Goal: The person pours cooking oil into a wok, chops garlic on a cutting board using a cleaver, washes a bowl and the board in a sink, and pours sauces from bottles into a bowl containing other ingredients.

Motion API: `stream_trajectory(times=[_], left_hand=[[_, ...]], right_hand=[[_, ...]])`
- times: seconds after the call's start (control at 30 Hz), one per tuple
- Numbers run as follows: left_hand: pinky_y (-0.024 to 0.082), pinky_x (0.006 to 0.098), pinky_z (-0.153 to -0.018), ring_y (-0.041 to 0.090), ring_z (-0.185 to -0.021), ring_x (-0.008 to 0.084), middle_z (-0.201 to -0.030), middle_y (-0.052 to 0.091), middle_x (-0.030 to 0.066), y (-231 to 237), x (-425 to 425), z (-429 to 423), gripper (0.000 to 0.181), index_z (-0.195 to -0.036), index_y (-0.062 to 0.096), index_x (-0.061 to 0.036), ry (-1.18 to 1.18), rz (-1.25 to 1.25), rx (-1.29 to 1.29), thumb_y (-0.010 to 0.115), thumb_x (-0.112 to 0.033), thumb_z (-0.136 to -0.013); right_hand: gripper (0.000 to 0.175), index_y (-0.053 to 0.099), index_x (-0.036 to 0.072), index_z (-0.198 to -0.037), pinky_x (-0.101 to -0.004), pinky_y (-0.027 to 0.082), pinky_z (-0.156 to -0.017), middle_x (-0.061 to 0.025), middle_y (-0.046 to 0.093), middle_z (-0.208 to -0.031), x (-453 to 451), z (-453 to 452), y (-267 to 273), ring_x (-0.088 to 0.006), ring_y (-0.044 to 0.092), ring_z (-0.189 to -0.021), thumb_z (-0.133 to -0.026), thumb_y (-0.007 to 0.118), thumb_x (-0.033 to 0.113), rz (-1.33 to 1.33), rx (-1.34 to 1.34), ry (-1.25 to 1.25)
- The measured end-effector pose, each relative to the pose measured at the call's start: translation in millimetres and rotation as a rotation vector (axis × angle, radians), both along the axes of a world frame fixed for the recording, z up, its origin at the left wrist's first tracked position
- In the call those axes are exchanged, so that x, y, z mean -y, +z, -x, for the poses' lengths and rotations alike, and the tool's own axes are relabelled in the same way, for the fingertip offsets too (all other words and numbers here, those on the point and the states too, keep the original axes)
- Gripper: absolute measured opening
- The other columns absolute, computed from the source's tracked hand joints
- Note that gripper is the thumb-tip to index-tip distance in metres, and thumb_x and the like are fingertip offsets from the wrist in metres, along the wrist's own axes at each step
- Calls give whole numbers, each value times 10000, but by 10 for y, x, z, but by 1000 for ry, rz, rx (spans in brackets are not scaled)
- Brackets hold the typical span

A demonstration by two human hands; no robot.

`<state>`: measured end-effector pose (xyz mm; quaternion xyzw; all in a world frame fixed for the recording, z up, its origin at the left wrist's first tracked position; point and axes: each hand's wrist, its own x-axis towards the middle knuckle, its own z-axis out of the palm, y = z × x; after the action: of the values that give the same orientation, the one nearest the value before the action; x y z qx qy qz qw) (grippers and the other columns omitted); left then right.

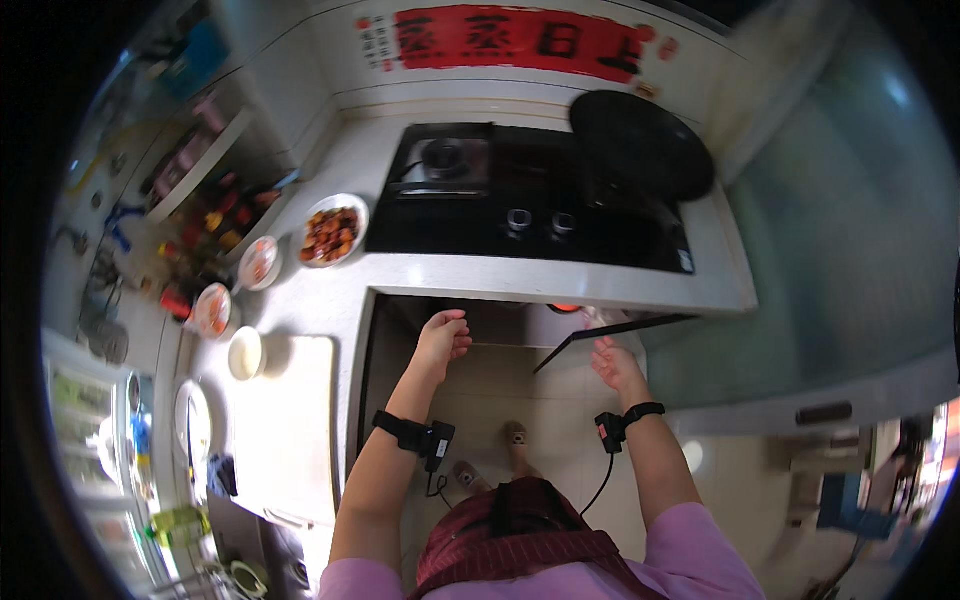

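My left hand (444, 341) hangs in front of the counter edge, its fingers loosely curled, with nothing visible in it. My right hand (616, 363) is just below an open cabinet door (626, 327) under the counter; whether it touches the door's edge I cannot tell. Above both hands lies a black glass gas cooktop (525, 180) with two knobs. A black wok (641, 146) leans tilted at its right rear. To the left of the cooktop, a white bowl (361, 217) holds browned chunks of food.
Two small bowls (260, 262) of chopped food, a cup (247, 353), a white cutting board (289, 420) and a plate (193, 424) are on the left counter. Bottles (187, 262) crowd the wall side. A frosted glass sliding door (840, 247) stands at right. My feet are on the tiled floor (480, 390).
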<state>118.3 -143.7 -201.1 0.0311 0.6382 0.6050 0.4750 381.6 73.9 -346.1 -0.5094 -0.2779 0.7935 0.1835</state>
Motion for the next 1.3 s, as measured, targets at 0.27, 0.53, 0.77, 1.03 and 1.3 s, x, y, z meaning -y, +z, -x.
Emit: stream_trajectory(times=[0.27,0.53,0.77,1.03,1.3], left_hand=[[391,244,-564,460,-636,80,-742,487,-13,-433,1237,225,211,-983,490,-96,512,67,-20,507,-119,-774],[366,414,-782,480,-919,282,-986,528,167,-1114,2480,-605,358,-978,531,47,746,410,216,562,-174,-699],[301,425,-895,373,-1099,314,-1184,416,215,-1857,2854,-932,478,-1060,473,74,1022,233,363,576,-213,-691],[359,344,-814,441,-981,255,-1054,489,161,-1666,2896,-889,505,-1114,438,41,920,274,216,561,-126,-653],[321,269,-908,374,-1152,284,-1233,393,197,-2155,2864,-1162,678,-1283,260,-15,667,512,-377,466,6,-638]], right_hand=[[306,464,67,-1112,-292,439,-742,-95,556,-1007,741,1659,292,-191,546,-887,-814,446,134,-18,-60,832],[262,476,56,-1075,-276,445,-705,-89,574,-923,2110,2383,433,-172,558,-818,-819,426,76,72,-187,1190],[267,473,49,-1077,-274,444,-706,-94,571,-928,2404,2040,454,-174,557,-820,-814,432,73,31,-103,1257],[263,475,49,-1070,-274,445,-717,-100,569,-932,2479,1526,490,-175,558,-836,-810,460,80,-15,-46,1226],[261,466,34,-1072,-288,446,-750,-108,564,-945,2636,1274,658,-185,552,-854,-815,466,84,9,-124,1179]])
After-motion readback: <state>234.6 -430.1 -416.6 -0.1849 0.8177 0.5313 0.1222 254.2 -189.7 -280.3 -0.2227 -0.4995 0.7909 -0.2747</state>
